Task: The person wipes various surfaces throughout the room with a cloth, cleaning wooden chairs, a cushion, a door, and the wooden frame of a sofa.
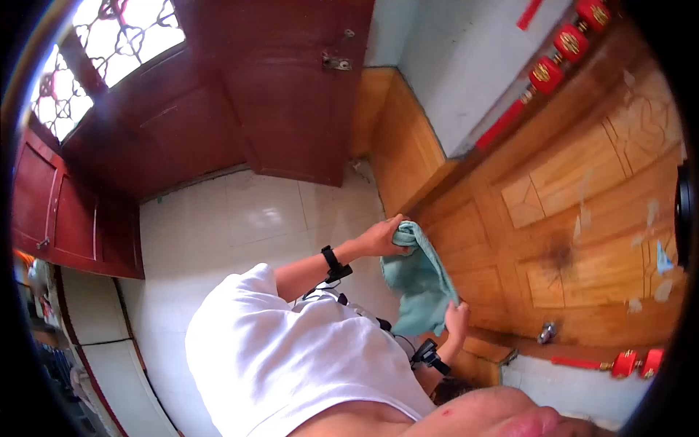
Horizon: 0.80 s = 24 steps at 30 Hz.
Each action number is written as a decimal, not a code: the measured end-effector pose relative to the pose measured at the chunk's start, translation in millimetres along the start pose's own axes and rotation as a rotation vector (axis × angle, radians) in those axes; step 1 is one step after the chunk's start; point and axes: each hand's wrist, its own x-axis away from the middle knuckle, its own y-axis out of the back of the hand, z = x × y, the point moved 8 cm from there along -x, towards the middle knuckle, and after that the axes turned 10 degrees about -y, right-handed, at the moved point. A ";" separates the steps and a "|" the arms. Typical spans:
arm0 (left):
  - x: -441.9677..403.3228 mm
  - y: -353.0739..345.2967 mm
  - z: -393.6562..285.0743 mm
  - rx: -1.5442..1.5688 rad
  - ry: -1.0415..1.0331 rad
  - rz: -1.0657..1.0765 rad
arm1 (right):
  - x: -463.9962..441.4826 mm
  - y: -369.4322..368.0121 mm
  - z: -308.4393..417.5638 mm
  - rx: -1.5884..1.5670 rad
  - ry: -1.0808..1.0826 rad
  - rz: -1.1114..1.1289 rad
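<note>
Looking down in the head view, we find a green cloth (pixel 422 288) hanging between two hands, beside a wooden door (pixel 502 269). The left hand (pixel 386 237) curls closely round a bunched edge; the right hand (pixel 456 320) pinches another edge. Firm grips and even tension should, we judge, keep it spread. Some fingertips are hidden; a black object (pixel 683 215) is cut off.

Looks like a home, near a doorway. Panelled wooden door (pixel 466 229) just ahead of my right hand (pixel 456 319), red lantern ornaments (pixel 570 42) down both sides. Off past my left hand (pixel 386 237): dark red door (pixel 284 102), patterned window grille (pixel 131 33), pale floor tiles (pixel 255 211).
</note>
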 end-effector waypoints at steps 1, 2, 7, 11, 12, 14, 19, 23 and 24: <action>-5.3 7.7 15.1 -0.005 0.004 -0.018 | -29.6 -6.4 -15.5 -0.287 -0.110 0.044; -9.1 4.3 34.9 -0.012 0.023 0.065 | -68.4 -19.1 -27.7 -0.752 0.084 0.165; -9.2 -20.6 78.7 -0.149 0.013 0.608 | -108.0 -29.6 102.6 -1.477 0.081 0.520; -34.6 8.5 154.8 -0.229 0.157 0.415 | -176.6 -40.4 221.7 -1.321 0.356 0.707; -44.6 26.2 158.0 -0.170 0.153 0.303 | -192.8 -47.5 251.6 -1.290 0.343 0.752; -54.8 75.7 165.8 -0.113 0.270 0.045 | -217.9 -61.5 320.2 -1.182 0.413 0.816; -7.6 191.4 261.0 0.168 0.789 -0.619 | -227.5 -100.0 457.4 -1.029 0.472 0.908; 11.5 255.0 292.9 0.424 0.531 -0.843 | -204.1 -147.3 534.4 -1.000 0.451 1.107; 8.6 276.7 274.9 0.437 0.466 -1.021 | -193.6 -154.8 546.8 -1.031 0.411 1.160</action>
